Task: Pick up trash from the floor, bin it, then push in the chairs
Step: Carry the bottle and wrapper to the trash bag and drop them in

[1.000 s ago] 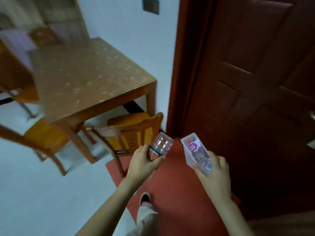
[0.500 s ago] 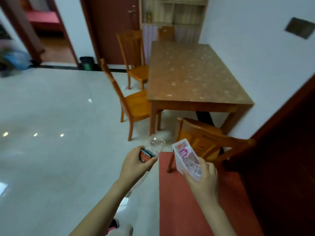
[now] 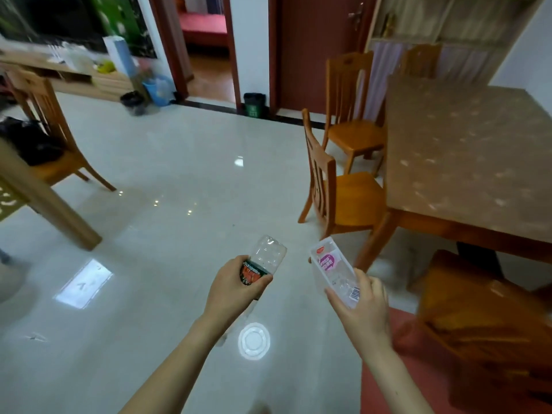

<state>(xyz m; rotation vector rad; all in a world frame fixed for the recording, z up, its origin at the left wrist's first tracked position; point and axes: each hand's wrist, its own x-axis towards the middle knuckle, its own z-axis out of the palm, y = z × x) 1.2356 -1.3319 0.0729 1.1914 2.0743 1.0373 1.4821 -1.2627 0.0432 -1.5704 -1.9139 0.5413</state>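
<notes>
We carry trash binward: our left hand [image 3: 236, 289] grasps the crushed bottle [image 3: 263, 261], our right hand [image 3: 363, 306] the clear packet [image 3: 333, 271], green bin [image 3: 254, 105] at twelve o'clock

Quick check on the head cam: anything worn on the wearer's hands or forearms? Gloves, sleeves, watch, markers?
Nothing worn that shows. The left hand and right hand are bare, no gloves, no visible rings. Both forearms are bare to the bottom edge of the frame: no sleeves, watch, bands, cables or tracking markers in view.

Clear crinkled plastic bottle [image 3: 266, 256], clear plastic tray [image 3: 334, 273] — glossy floor [image 3: 167, 186], varnished wood chairs [image 3: 340, 189]
</notes>
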